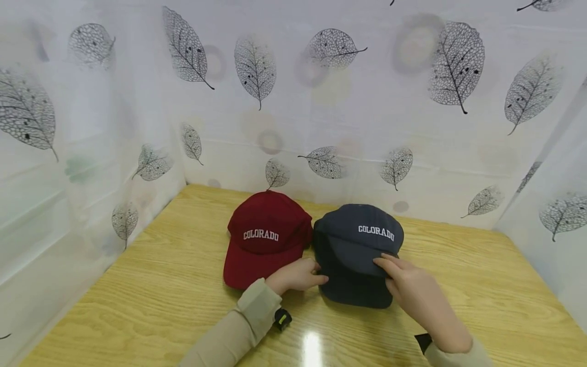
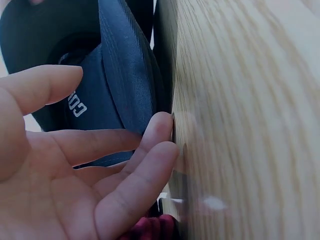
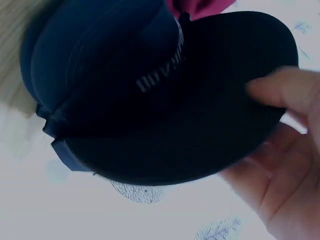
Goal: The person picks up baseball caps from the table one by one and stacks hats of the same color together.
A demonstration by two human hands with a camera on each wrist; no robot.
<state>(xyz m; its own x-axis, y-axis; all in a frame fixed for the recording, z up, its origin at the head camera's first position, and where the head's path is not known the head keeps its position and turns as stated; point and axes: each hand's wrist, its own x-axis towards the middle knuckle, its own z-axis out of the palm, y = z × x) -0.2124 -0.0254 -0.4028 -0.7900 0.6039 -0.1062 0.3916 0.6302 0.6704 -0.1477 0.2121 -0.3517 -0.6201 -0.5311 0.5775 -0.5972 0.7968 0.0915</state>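
Observation:
A navy baseball cap [image 1: 359,229] with white COLORADO lettering lies tilted on top of another navy brim [image 1: 357,294]. My right hand [image 1: 419,293] pinches the upper brim at its right edge, thumb on one face and fingers on the other, as the right wrist view shows with the dark brim [image 3: 215,125]. At the left side of the navy caps is my left hand [image 1: 297,275], its fingers loosely extended. In the left wrist view its fingertips [image 2: 159,125] are right at the lower brim [image 2: 125,70], close to the table. Partial white letters show on a navy crown there.
Close on the left sits a red cap [image 1: 268,232], also lettered COLORADO, with its brim toward me. Both stand on a wood-grain table [image 1: 151,285]. A white curtain [image 1: 284,117] printed with leaves borders the table's back and sides.

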